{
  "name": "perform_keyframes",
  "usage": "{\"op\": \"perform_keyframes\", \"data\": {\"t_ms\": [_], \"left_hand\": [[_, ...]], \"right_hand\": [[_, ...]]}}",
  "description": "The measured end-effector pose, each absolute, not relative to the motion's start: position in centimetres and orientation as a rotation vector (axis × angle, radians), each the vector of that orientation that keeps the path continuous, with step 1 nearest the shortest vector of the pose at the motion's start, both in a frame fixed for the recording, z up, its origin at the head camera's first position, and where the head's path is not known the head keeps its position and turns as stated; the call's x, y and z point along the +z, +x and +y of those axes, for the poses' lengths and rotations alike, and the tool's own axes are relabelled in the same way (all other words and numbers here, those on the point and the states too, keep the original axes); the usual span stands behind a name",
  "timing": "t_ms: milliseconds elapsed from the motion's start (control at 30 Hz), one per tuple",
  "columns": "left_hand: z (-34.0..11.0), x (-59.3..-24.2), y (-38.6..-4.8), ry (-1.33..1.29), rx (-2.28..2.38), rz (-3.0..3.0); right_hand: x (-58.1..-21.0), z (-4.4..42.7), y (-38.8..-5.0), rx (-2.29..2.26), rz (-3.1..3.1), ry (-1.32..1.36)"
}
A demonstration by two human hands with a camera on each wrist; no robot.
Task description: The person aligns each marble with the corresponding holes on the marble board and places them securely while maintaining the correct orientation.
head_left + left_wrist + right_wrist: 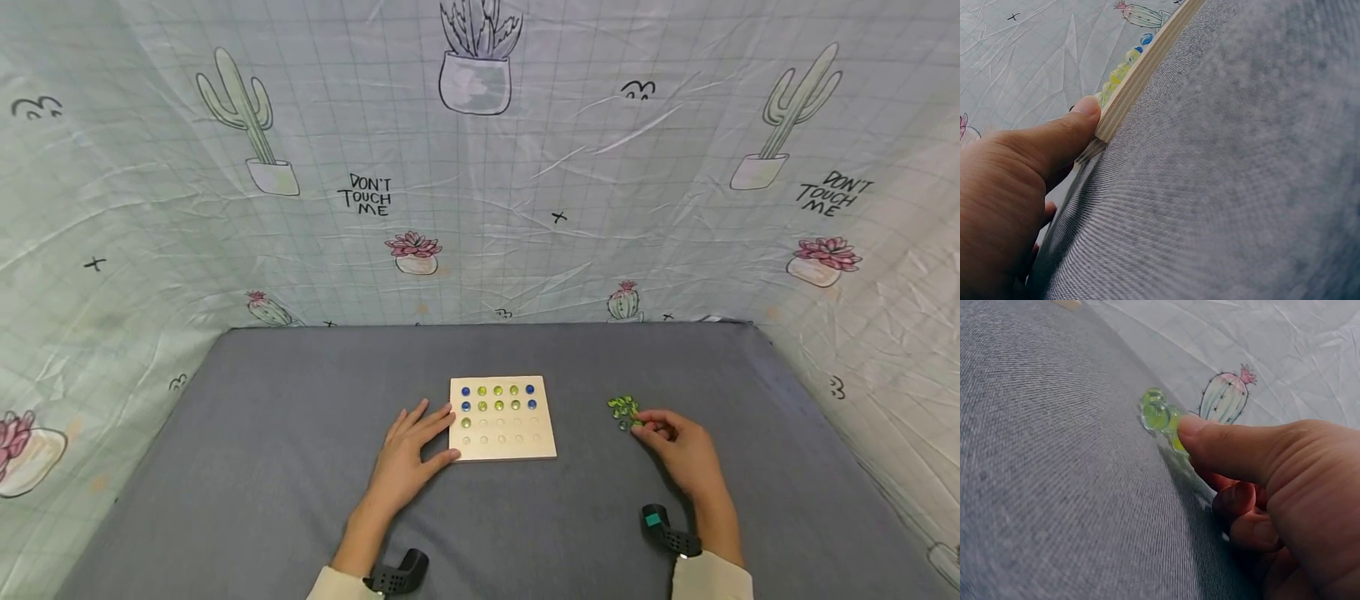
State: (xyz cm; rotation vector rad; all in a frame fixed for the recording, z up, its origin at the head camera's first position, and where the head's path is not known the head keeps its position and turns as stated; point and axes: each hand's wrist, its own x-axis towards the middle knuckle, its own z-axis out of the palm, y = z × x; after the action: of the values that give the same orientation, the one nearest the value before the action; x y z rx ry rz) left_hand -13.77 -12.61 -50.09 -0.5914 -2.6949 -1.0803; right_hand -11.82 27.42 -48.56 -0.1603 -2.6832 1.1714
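A pale wooden board (502, 448) with rows of round hollows lies on the grey cloth. Blue marbles (530, 389) sit at both ends of its two far rows, with yellow-green marbles (498, 390) between them. One more green marble (466, 422) sits at the left of the third row. My left hand (405, 458) rests at the board's left side, fingers spread, its thumb (1087, 106) touching the near corner. To the right, my right hand (684, 450) pinches a green marble (1179, 444) at the edge of a loose pile (622, 407); the fingertip behind the thumb is hidden.
Grey cloth (300, 417) covers the table. A printed fabric curtain (480, 167) with cactus drawings stands behind and along both sides. Black bands with camera mounts (401, 573) are on both wrists.
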Motion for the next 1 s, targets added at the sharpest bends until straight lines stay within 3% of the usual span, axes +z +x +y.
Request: {"op": "perform_keyframes", "data": {"t_ms": [400, 1000], "left_hand": [[-12.6, -50.2, -13.8, -0.572, -1.1, -2.703], [-12.5, -50.2, -13.9, -0.567, -1.102, -2.701]], "right_hand": [[-47.8, 27.1, -12.0, 1.098, -2.611, -0.261], [-47.1, 23.9, -13.1, 1.125, -2.538, -0.13]]}}
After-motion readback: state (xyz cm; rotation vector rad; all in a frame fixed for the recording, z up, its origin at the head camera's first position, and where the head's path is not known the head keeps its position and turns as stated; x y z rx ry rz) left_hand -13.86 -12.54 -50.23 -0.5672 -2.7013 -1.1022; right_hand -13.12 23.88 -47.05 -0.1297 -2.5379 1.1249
